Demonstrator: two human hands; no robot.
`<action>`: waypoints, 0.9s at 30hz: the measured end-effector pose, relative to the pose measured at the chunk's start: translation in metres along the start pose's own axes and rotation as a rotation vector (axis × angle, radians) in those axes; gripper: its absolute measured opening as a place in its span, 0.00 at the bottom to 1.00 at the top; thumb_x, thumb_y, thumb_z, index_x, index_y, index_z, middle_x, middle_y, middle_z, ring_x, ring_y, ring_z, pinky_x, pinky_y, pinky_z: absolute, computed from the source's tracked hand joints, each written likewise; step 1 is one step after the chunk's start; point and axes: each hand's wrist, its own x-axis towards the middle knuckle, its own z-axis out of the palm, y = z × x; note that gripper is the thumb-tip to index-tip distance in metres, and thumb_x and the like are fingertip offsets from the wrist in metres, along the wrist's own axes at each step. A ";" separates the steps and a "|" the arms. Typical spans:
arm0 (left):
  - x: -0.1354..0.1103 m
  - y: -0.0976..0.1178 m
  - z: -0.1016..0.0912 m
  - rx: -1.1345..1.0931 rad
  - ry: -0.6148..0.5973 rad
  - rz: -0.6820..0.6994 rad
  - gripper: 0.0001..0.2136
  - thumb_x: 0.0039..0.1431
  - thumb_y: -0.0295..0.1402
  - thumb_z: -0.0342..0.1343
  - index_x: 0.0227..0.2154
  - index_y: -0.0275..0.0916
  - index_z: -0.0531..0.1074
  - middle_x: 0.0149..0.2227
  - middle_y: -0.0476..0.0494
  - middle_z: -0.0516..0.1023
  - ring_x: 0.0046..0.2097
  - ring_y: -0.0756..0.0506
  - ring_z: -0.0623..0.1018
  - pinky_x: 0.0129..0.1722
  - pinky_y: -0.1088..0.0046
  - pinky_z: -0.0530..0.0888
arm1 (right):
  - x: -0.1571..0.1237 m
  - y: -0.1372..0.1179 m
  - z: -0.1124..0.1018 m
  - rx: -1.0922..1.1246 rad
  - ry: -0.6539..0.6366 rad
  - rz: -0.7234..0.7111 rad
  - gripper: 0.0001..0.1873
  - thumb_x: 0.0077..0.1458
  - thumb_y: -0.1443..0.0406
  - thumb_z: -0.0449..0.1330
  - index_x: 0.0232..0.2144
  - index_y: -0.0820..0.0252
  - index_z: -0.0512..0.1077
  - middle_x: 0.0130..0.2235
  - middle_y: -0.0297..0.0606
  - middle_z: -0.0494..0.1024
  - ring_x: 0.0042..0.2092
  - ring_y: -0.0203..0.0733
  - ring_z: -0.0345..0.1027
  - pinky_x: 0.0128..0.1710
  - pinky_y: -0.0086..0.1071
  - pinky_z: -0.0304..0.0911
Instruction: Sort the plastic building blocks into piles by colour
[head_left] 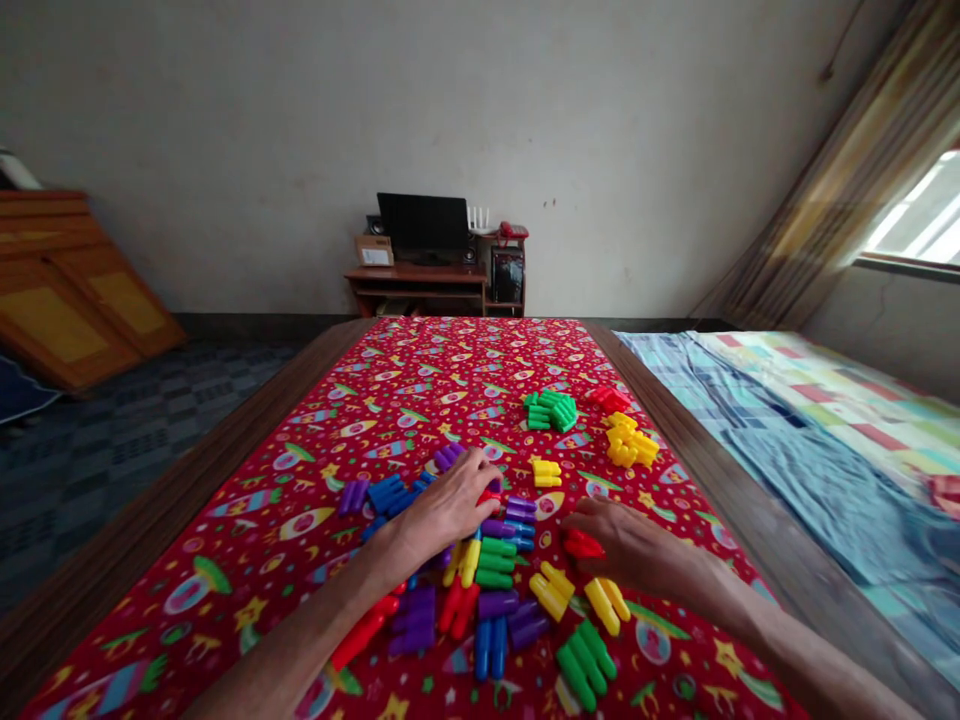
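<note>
A heap of plastic building pieces (495, 590) in purple, green, yellow, red and blue lies on a red patterned cloth (420, 400) over a table. My left hand (450, 505) rests on the far side of the heap, its fingertips closed on a small red piece (491, 494). To the right, my right hand (637, 545) lies palm down with its fingers closed on another red piece (581, 545). Sorted piles sit farther back on the right: green pieces (551, 410), yellow pieces (631, 442), red pieces (609, 398), and one lone yellow piece (545, 472).
The table's wooden edge (720, 470) runs along both sides. A bed with a checked blue sheet (817, 450) stands at the right. A desk with a dark monitor (424, 228) is at the far wall, and a wooden cabinet (67, 290) stands at the left.
</note>
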 end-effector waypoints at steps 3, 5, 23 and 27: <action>-0.003 -0.002 -0.001 0.038 0.025 -0.026 0.05 0.61 0.34 0.52 0.37 0.40 0.70 0.40 0.44 0.72 0.46 0.44 0.74 0.50 0.67 0.70 | 0.015 0.006 -0.020 0.037 0.126 0.004 0.22 0.57 0.65 0.58 0.55 0.50 0.67 0.51 0.43 0.75 0.50 0.45 0.71 0.47 0.37 0.69; -0.007 -0.004 -0.003 0.041 0.001 -0.029 0.07 0.63 0.37 0.50 0.38 0.40 0.70 0.39 0.44 0.73 0.44 0.44 0.75 0.49 0.68 0.70 | 0.034 0.020 -0.041 0.001 0.242 0.081 0.23 0.57 0.64 0.57 0.56 0.53 0.66 0.50 0.45 0.75 0.50 0.47 0.71 0.47 0.39 0.68; 0.007 0.002 -0.008 -0.065 -0.019 -0.057 0.05 0.58 0.31 0.54 0.34 0.39 0.75 0.36 0.46 0.76 0.39 0.45 0.77 0.41 0.72 0.71 | 0.144 0.170 -0.078 -0.350 -0.087 0.483 0.16 0.54 0.67 0.61 0.46 0.65 0.75 0.46 0.49 0.78 0.47 0.46 0.71 0.42 0.29 0.64; 0.007 0.000 -0.010 -0.171 0.048 -0.075 0.08 0.57 0.32 0.55 0.40 0.40 0.74 0.40 0.45 0.79 0.42 0.44 0.78 0.44 0.71 0.71 | 0.138 0.177 -0.078 -0.321 -0.091 0.435 0.12 0.58 0.63 0.58 0.42 0.63 0.77 0.43 0.48 0.79 0.43 0.43 0.72 0.40 0.28 0.63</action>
